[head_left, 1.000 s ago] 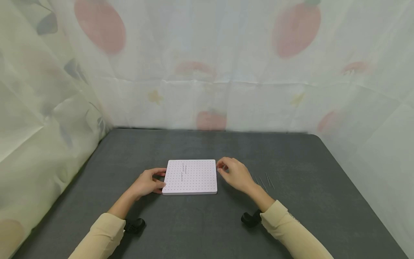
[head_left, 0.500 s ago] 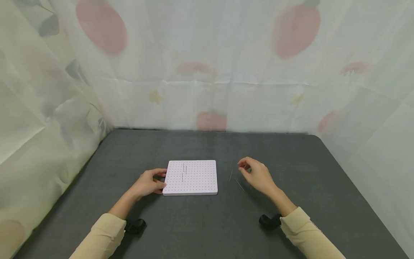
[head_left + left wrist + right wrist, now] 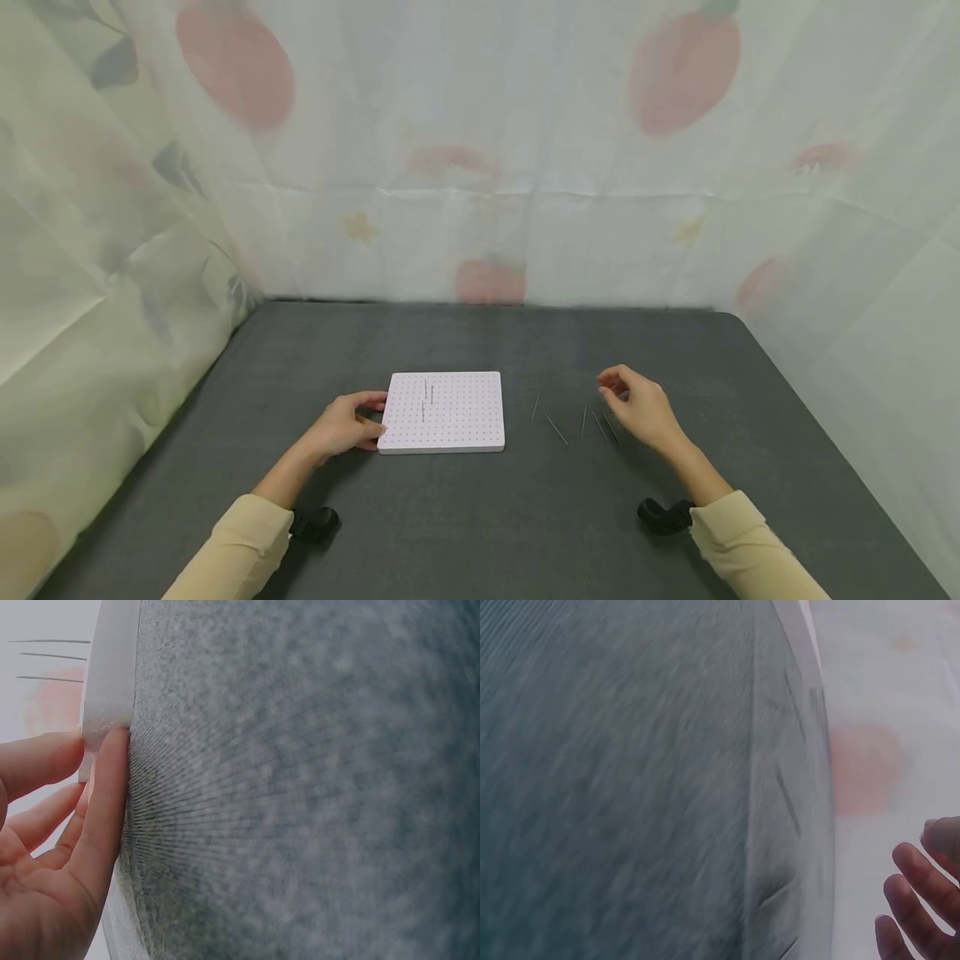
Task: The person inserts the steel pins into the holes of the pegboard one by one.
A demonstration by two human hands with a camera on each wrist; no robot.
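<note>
A white perforated board lies on the dark table, with three thin metal pins standing upright in its holes. My left hand grips the board's left edge. In the left wrist view, thumb and fingers close about the corner of the board, and the three pins stick out from its face. My right hand hovers over the table right of the board, fingers loosely bent, with nothing seen between them. Just left of it lie several loose pins. The right wrist view shows only part of the fingers.
The dark tabletop extends around the board. A patterned white curtain hangs behind the table's back edge, and more cloth hangs along the left side. A black wrist device sits on the right wrist.
My right hand has moved right, from beside the board's right edge to past the loose pins, uncovering several of them. The left hand and board have stayed in place.
</note>
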